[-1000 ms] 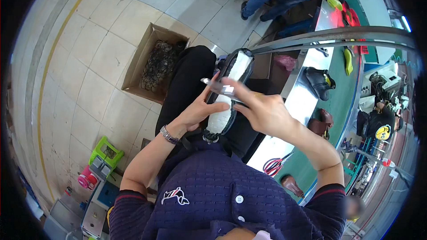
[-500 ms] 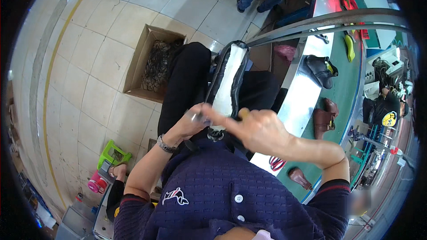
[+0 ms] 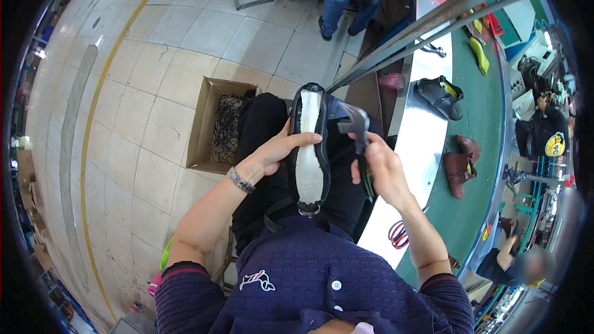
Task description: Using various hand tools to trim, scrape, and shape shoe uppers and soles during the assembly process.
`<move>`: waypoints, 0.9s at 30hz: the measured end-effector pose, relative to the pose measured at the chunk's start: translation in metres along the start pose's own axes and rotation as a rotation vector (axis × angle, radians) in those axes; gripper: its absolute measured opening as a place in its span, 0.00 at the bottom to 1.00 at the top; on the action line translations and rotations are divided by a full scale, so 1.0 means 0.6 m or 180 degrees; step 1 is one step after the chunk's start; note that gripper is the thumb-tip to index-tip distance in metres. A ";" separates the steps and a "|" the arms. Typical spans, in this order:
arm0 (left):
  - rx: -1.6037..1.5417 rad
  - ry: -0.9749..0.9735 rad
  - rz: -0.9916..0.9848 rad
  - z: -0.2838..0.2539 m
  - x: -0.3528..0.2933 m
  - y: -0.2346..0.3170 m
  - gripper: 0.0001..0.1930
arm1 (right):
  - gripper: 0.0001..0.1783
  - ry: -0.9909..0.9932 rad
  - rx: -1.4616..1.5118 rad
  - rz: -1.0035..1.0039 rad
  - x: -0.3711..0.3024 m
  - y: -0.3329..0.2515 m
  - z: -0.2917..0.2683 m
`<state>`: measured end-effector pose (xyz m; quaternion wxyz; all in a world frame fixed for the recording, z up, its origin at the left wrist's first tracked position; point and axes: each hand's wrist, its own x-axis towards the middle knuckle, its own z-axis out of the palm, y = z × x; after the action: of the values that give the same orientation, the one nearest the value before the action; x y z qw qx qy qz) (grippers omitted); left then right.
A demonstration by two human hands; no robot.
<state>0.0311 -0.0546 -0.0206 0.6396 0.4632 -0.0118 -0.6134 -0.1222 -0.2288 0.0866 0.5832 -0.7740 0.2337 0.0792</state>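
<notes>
A black shoe upper point(image 3: 292, 173) on a last lies bottom up over my lap, its white underside point(image 3: 307, 176) facing up and the black edges folded in around it. My left hand point(image 3: 278, 150) is closed on the shoe's left side, with the thumb laid across the white underside. Just right of the shoe, my right hand point(image 3: 383, 170) grips a pair of pliers point(image 3: 361, 133) with a hammer-like metal head and dark handles. The pliers' head is raised and apart from the shoe.
A cardboard box point(image 3: 197, 127) of dark, stringy scraps stands left of my legs. On the right runs a green conveyor point(image 3: 427, 198) with a black shoe point(image 3: 440, 96), brown shoes point(image 3: 456, 173) and yellow-green lasts point(image 3: 478, 55). A metal bar point(image 3: 427, 28) crosses ahead. Another person point(image 3: 359, 0) stands beyond.
My left hand has shifted from the shoe's near end to its left side. The right hand has moved right, off the shoe, and the pliers now show clearly in it. My view has shifted.
</notes>
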 end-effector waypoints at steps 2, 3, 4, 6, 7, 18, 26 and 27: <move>0.0196 -0.0051 0.0193 0.008 -0.024 -0.005 0.48 | 0.27 0.0006 0.1038 0.0246 -0.032 0.016 -0.018; 0.0345 -0.0091 0.0439 0.012 -0.035 -0.009 0.50 | 0.25 0.0060 0.1295 0.0317 -0.046 0.022 -0.024; 0.0516 -0.0147 0.0740 0.020 -0.048 -0.016 0.58 | 0.22 0.0103 0.1417 0.0340 -0.059 0.038 -0.028; 0.1000 -0.0475 0.1260 0.016 -0.042 -0.045 0.70 | 0.10 -0.0063 0.1590 0.0277 -0.078 0.077 -0.039; 0.1238 -0.0571 0.1674 0.022 -0.039 -0.054 0.73 | 0.08 -0.0240 0.1473 0.0260 -0.082 0.088 -0.040; 0.0710 -0.1149 0.1272 -0.027 -0.034 -0.135 0.77 | 0.18 -0.1150 0.1641 0.0694 -0.089 0.134 0.035; 0.0669 0.0298 0.1144 0.052 -0.024 -0.104 0.33 | 0.22 -0.1241 0.1246 0.0575 -0.095 0.128 0.047; 0.0666 0.0298 0.1134 0.062 -0.028 -0.101 0.33 | 0.24 -0.1339 0.1151 0.0679 -0.094 0.125 0.045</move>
<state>-0.0417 -0.0519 -0.0269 0.6862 0.5456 -0.1274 -0.4638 -0.2017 -0.2037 0.0359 0.7356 -0.5952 0.1980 0.2559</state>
